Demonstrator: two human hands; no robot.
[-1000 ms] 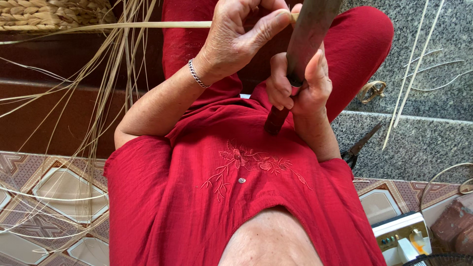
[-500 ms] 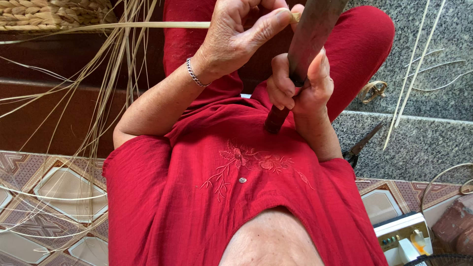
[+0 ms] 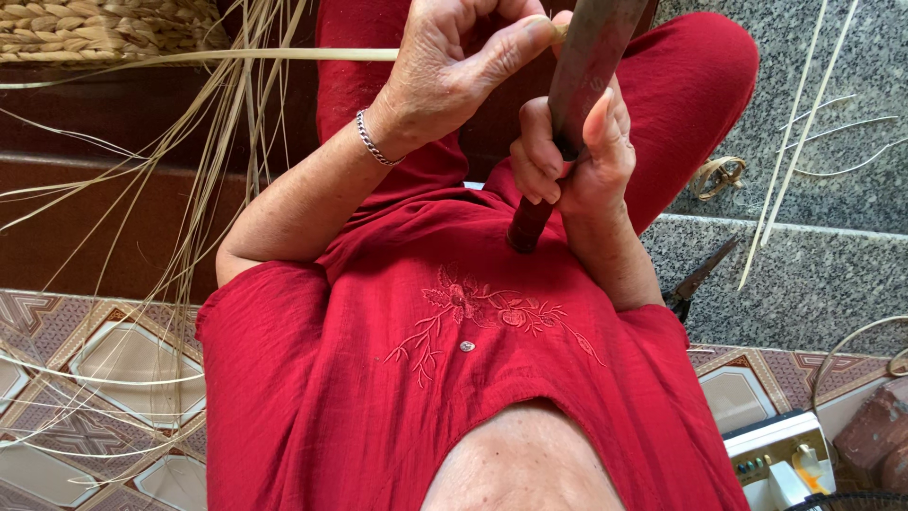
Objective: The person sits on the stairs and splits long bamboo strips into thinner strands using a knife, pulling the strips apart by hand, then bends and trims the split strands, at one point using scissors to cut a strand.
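Rattan strip [image 3: 284, 55] is being pinched by the left hand [image 3: 454, 71] while the right hand [image 3: 567, 161] is gripping the knife [image 3: 582, 85], splitting it; steady pulling is needed.

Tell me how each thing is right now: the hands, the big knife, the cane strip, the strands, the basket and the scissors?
Left hand: fingers pinched on the cane strip.
Right hand: fist shut round the knife handle.
Knife: blade pointing away, handle end against the red top.
Cane strip: stretched level, running left.
Loose strands: fanned over the floor.
Woven basket: resting on the step.
Scissors: lying on the stone, mostly hidden.
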